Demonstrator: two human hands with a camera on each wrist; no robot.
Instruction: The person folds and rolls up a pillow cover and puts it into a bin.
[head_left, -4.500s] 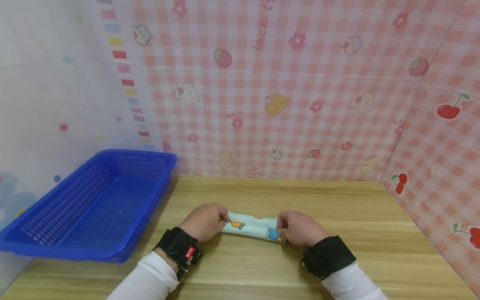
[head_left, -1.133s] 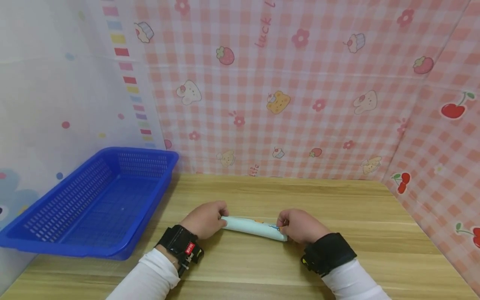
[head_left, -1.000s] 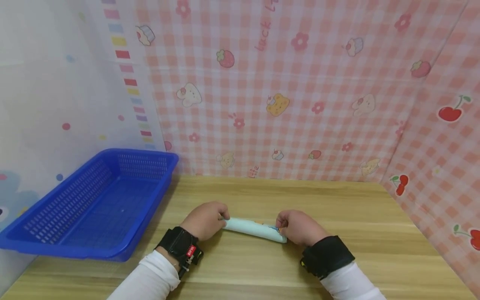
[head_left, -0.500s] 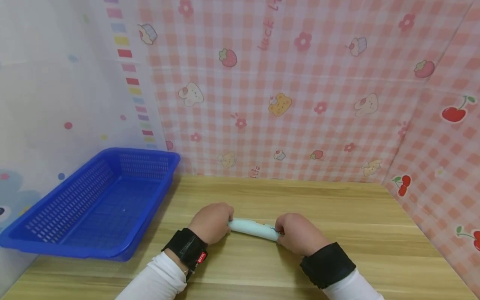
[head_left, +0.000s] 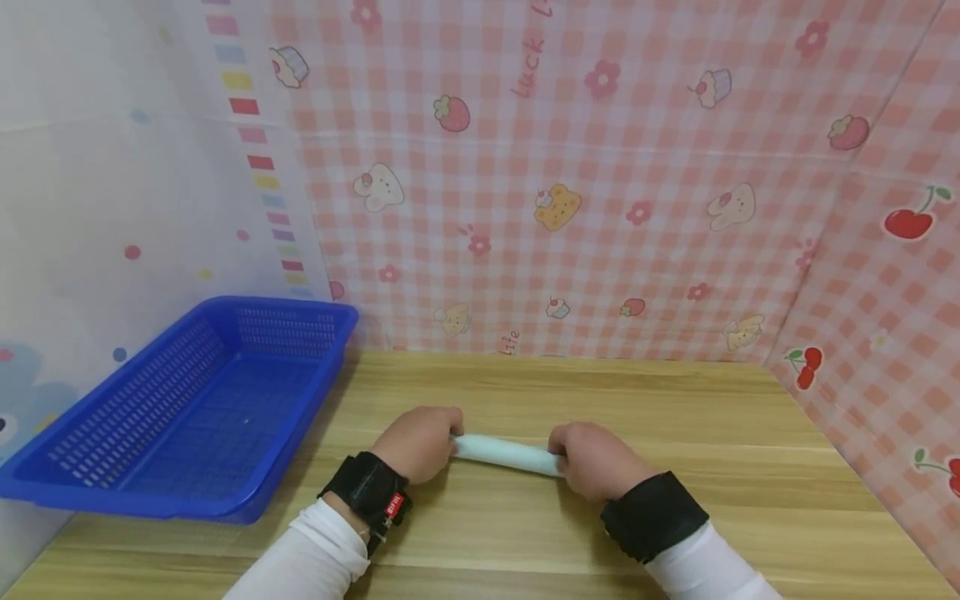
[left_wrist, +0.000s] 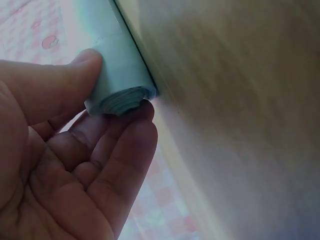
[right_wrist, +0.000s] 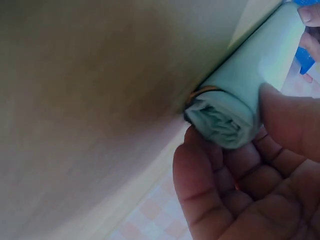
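Note:
A mint-green rolled cloth (head_left: 510,454) lies across the middle of the wooden table, slightly slanted. Its left end is pinched by my left hand (head_left: 418,445), while my right hand (head_left: 600,461) holds the other end. In the left wrist view, the thumb presses the side of the roll (left_wrist: 112,60) and curled fingers sit at its spiral-layered end. The right wrist view shows a looser, crumpled end of the roll (right_wrist: 220,122), between the thumb and bent fingers. A bit of orange shows near that end's edge. The roll's underside is hidden against the table.
A blue perforated plastic basket (head_left: 247,417) stands on the left of the table (head_left: 660,400), with nothing visible inside. Pink checked cloth (head_left: 495,158) covers the back and right walls, and a pale printed sheet hangs on the left.
The flat folded strip with orange and blue prints has become a narrow roll with its plain mint side showing. Both hands have stayed at its ends, the left shifting slightly right.

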